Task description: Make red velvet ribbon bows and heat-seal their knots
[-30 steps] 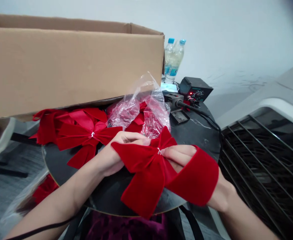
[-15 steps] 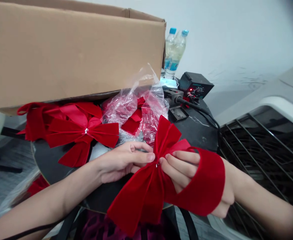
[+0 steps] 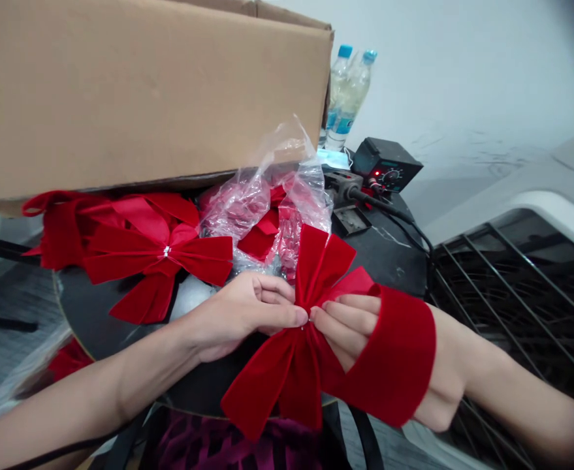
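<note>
A red velvet bow (image 3: 291, 372) is held between both hands over the near side of a round black table (image 3: 105, 320). My left hand (image 3: 252, 310) pinches the bow's centre, its thumb tip beside the small silvery tie. From the right, my right hand (image 3: 360, 326) grips the same centre, its fingertips meeting the left thumb. A wide red ribbon loop (image 3: 404, 359) wraps round the right hand's fingers and back. Another red bow with a silvery tie (image 3: 162, 251) lies on a pile of red ribbons at the left.
A large cardboard box (image 3: 149, 98) stands behind. Clear plastic (image 3: 287, 176) with red pieces lies mid-table. Bottles (image 3: 350, 98) and a black control box with a red light (image 3: 387, 164) are at the back right. A white-framed rack (image 3: 522, 281) stands at the right.
The bow's lower tails have swung up and to the right. The left thumb has shifted slightly right, onto the centre beside the tie. The camera view has moved a little.
</note>
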Available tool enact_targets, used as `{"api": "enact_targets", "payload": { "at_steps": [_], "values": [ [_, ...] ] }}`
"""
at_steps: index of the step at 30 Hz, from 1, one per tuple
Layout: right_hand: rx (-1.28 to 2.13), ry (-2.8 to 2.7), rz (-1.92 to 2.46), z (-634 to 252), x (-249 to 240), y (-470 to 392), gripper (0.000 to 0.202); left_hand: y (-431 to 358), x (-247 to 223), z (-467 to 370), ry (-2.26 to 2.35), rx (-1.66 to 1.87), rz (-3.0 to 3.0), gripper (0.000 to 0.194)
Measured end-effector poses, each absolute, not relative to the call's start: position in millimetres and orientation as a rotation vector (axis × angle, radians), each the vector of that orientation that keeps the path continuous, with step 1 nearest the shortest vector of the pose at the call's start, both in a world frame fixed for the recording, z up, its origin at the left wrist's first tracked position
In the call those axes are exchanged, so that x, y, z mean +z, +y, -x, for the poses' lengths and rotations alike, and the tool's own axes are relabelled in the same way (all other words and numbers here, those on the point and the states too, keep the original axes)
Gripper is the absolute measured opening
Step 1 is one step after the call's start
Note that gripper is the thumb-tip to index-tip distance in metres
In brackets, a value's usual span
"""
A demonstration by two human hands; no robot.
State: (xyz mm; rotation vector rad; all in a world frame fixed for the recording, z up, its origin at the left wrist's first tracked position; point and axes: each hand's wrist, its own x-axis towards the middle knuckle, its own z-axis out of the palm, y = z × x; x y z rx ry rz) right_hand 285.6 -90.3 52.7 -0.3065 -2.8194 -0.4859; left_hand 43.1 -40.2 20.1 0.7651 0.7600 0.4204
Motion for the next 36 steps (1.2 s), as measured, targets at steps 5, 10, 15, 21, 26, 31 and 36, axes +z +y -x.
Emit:
{"api": "enact_targets", "payload": {
  "at_steps": [5,10,15,21,26,31,36],
  "values": [
    [-0.396,-2.888,0.424,-288.9,61.1,-91.3,0.045,-44.9,16.8,-47.3,0.676,0.528,-0.719,0.036],
    [-0.448,-2.846,0.457,-292.4,59.5,-94.2,0.038,-46.2,15.1,-49.4,0.642,0.6,-0.682,0.037],
    [-0.341,-2.776,0.574,-290.0,60.5,-95.6,0.038,-45.9,13.6,-46.7,0.6,0.576,-0.695,0.036],
    [-0.086,-2.725,0.633,-280.5,61.6,-88.3,0.039,-41.0,14.3,-45.2,0.691,0.51,-0.81,0.033],
    [0.334,-2.583,0.816,-280.4,54.1,-88.3,0.036,-38.6,15.1,-41.6,0.709,0.544,-0.855,0.063],
    [0.567,-2.427,0.784,-274.0,57.2,-82.6,0.032,-37.8,12.3,-39.9,0.688,0.566,-0.954,0.061],
    [0.498,-2.451,0.812,-263.2,61.6,-76.5,0.019,-37.2,14.0,-38.5,0.715,0.551,-1.045,0.064]
  ]
}}
